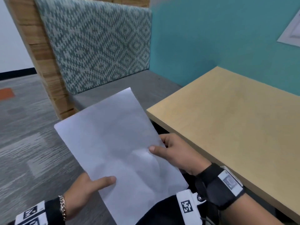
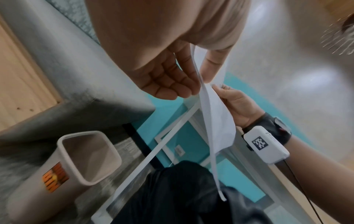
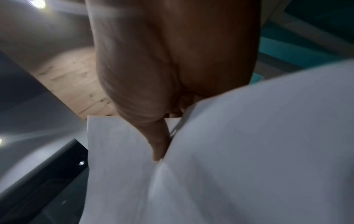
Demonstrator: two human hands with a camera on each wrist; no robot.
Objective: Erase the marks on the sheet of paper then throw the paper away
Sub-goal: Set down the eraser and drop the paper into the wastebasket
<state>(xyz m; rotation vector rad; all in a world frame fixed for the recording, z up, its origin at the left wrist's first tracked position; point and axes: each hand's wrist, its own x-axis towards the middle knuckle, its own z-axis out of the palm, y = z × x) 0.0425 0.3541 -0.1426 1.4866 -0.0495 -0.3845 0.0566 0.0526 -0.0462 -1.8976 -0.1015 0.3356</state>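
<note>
Holding the sheet of paper (image 1: 113, 143) off the table (image 1: 227, 119), left hand (image 1: 84, 190) and right hand (image 1: 177, 153) pinching its edges (no marks visible). I judge erasing done; next: bin (image 2: 76, 159), down left.
</note>
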